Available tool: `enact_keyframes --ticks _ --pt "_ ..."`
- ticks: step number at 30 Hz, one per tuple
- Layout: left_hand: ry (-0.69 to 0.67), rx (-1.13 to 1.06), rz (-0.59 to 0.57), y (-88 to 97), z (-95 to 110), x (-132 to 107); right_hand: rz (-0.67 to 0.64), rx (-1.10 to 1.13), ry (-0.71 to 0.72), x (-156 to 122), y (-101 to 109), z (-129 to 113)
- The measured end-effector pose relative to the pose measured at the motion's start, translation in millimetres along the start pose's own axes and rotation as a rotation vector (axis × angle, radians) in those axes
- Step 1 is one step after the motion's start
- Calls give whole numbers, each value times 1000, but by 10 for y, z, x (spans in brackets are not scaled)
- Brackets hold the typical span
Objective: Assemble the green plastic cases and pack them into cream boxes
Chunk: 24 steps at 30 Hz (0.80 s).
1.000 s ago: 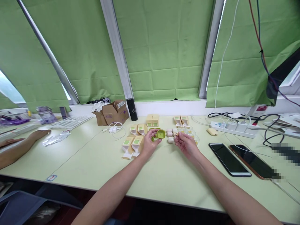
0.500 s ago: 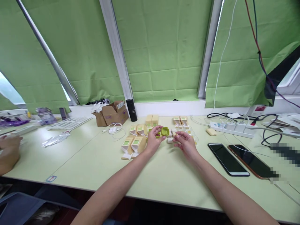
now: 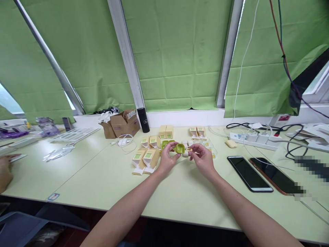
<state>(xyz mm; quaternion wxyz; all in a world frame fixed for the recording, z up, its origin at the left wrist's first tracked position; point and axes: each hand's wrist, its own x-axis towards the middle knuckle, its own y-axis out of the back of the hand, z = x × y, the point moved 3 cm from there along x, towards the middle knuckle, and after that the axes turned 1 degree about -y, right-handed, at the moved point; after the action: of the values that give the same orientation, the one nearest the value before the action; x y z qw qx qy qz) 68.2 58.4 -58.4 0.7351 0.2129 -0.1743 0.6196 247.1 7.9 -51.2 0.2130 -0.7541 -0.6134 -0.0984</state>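
My left hand pinches a small green square cup by its edge, with the hollow side facing me. Just to its right, my right hand grips a small pale yellow piece that looks like a flat frame between thumb and fingertips. The two parts are close together, held above the table. More green cups lie behind my left hand, partly hidden by it. Small cream cartons with green windows stand to the left. White rounded pieces and clear discs with yellow centres are around my right hand.
Two phones lie at right, near a power strip with tangled cables. Further cartons, a brown cardboard box and a black bottle stand at the back. Another person's hand is at far left.
My right hand has turned and brought the pale yellow piece up level beside the green cup. The cup has shifted slightly down and now faces me more. The other person's hand has moved left.
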Motion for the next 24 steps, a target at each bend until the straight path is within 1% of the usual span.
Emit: enact_keyframes --ticks 3,6,11,15,20,24 --pt "-23 3 -14 -16 34 -38 8 -97 54 -30 17 -17" --pt "-38 -2 -20 -35 71 -75 2 -209 140 -46 28 -48" --pt "-51 -4 -31 -62 112 -112 -51 -419 370 -84 10 -110" --pt "-59 -5 -38 -70 119 -124 -40 -612 531 -113 5 -92" --pt "-97 36 -61 -92 171 -156 -49 -767 642 -138 -12 -69" --pt "-110 55 -92 -113 241 -178 -69 -801 673 -151 -25 -73"
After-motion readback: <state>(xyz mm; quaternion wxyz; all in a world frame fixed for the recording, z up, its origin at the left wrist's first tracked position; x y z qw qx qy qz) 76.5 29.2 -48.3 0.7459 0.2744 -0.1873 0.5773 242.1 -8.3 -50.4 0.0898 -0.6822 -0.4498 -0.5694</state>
